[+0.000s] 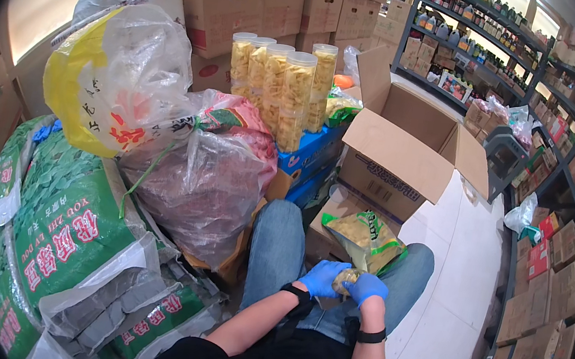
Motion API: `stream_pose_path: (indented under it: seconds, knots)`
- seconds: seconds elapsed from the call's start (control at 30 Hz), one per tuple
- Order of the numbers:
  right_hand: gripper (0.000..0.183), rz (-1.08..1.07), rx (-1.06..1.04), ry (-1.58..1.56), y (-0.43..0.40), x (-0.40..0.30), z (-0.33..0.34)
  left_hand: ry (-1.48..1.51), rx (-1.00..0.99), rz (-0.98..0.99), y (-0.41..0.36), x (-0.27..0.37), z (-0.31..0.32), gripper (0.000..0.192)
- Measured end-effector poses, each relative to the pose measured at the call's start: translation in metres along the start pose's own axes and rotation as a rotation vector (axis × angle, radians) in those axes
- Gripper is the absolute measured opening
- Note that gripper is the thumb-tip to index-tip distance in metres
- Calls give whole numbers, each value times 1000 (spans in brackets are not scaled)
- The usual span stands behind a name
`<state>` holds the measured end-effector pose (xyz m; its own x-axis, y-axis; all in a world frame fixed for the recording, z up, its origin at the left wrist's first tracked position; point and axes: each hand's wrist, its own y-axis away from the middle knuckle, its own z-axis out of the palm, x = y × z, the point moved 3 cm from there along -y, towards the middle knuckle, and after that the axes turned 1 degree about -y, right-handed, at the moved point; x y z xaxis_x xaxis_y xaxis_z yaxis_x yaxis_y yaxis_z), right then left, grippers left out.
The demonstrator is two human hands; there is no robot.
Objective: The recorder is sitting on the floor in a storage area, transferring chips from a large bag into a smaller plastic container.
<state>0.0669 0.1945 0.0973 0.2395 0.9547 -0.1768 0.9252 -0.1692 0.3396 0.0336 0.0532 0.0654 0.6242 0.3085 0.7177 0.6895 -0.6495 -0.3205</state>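
My left hand (326, 279), in a blue glove, grips a clear plastic jar (344, 282) with pale yellow pieces in it, held low between my knees. Gloved the same way, my right hand (368, 289) closes over the other side of the jar, fingers curled against its top. What those fingertips touch is hidden. Just beyond the hands, a green-and-clear plastic bag (365, 239) of pale yellow pieces lies slanted on a cardboard box (316, 227) and against my right leg. A round clear lid (338, 193) appears to rest at that box's far edge.
Filled clear jars (296, 99) stand stacked on a blue carton (304, 154). An open cardboard box (381, 173) has its flaps spread beyond my knees. Large green sacks (63, 226) and a tied plastic bag (199, 184) crowd the left. Loaded shelves (554, 302) line the right.
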Motion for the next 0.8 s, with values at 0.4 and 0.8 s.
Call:
stream_pose_path:
  seconds: [0.4, 0.8]
  knots:
    - [62, 7, -1, 40, 3, -5, 1, -38, -7, -17, 3, -12, 7, 58]
    - [60, 8, 24, 23, 1, -5, -2, -24, 29, -2, 1, -3, 1, 52]
